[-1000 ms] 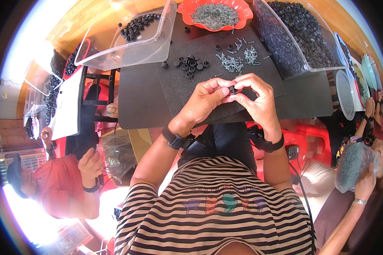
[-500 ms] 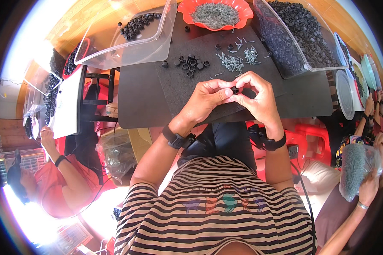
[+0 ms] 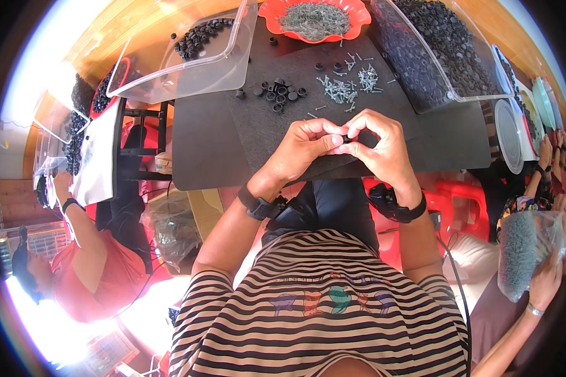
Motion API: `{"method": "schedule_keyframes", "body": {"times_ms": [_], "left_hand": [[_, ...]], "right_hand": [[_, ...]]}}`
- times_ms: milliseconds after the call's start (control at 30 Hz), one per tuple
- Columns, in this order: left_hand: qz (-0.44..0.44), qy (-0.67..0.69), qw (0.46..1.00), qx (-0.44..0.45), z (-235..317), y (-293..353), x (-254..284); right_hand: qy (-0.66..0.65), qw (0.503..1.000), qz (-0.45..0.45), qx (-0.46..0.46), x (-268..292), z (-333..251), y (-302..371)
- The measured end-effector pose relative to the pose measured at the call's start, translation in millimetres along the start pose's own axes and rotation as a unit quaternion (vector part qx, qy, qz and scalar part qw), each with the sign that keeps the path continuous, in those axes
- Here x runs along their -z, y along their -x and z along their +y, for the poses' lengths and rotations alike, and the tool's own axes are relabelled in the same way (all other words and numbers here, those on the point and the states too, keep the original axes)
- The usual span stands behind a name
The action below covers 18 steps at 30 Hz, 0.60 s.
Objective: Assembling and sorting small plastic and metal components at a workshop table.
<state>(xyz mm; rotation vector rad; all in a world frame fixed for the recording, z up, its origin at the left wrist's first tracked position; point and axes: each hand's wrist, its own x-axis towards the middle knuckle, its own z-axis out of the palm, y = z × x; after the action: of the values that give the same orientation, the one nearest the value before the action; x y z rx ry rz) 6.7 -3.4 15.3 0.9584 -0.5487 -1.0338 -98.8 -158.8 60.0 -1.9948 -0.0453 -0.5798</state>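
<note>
- Near left: I see a co-worker (image 3: 91,267) in a red top, well apart from the worked area.
- Far left of the table (image 3: 198,147): a clear bin (image 3: 233,74) contains a small pile of black caps (image 3: 201,39).
- Left of centre: a loose cluster of black rings and caps (image 3: 282,95) rests on the dark mat (image 3: 248,129).
- Centre, left side: the left hand (image 3: 304,147) forms a narrow pinch, thumb and index fingertip closed on a small black part (image 3: 346,139).
- Centre, far: a red bowl (image 3: 314,39) holds many screws; nearer, loose screws (image 3: 339,91) lie beyond the fingertips.
- Critical relation: the black part sits between the two pinches, right of the left fingertips and left of the right ones. Neither hand is clearly nearer. Fingers cover most of it; I cannot tell its long axis.
- Centre, right side: the right hand (image 3: 387,147) meets the same part with thumb and index fingertip, its pinch equally narrow.
- Far right: a second clear bin (image 3: 484,98) holds many black pieces.
</note>
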Motion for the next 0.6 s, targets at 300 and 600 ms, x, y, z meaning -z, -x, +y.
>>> {"method": "schedule_keyframes", "body": {"times_ms": [300, 600], "left_hand": [[-0.022, 0.021, 1.0, 0.006, 2.5, -0.1, -0.6], [-0.039, 0.132, 0.99, -0.038, -0.4, -3.2, 3.1]], "right_hand": [[0.047, 0.998, 0.025, 0.026, -3.6, 8.9, 4.4], [-0.057, 0.995, 0.077, -0.002, -21.4, 20.6, 4.0]]}}
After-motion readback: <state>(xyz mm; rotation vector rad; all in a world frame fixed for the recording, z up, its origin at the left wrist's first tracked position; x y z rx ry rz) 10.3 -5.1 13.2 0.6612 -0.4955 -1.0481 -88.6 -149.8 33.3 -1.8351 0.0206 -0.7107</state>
